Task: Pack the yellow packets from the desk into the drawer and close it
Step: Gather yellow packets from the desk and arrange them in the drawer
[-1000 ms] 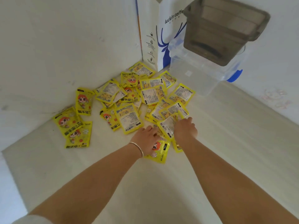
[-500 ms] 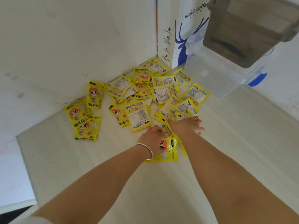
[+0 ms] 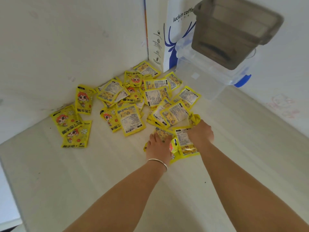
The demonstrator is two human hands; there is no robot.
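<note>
Yellow packets (image 3: pixel 130 120) lie scattered over the pale desk (image 3: pixel 100 181), most in a loose overlapping heap at the desk's far corner, toward 12 o'clock from your hands. Three more sit apart at about 10 o'clock, close to the left wall: one (image 3: pixel 83 99) leaning against the wall, two overlapping flat on the desk. Some lie printed-label side up, others cartoon side up.

Your left hand (image 3: pixel 158 146) rests palm down on the nearest packets at the heap's 6 o'clock edge, fingers spread and fairly straight, pressing on a packet beneath them. A silver bracelet (image 3: pixel 158 162) circles that wrist.

Your right hand (image 3: pixel 200 133) sits just beside the left, toward 3 o'clock. Its fingers curl round a crumpled packet (image 3: pixel 194 118), and another packet (image 3: pixel 184 143) lies partly under the wrist. The two hands are close but not touching.

At 1 o'clock, beyond the heap, a clear plastic bin (image 3: pixel 209 81) with a blue latch stands against the back wall, and a grey tub (image 3: pixel 234 29) sits on top of it. Behind them at 12 o'clock stands a white paper bag (image 3: pixel 170 39) with a blue deer print. No drawer is visible in the head view.
</note>
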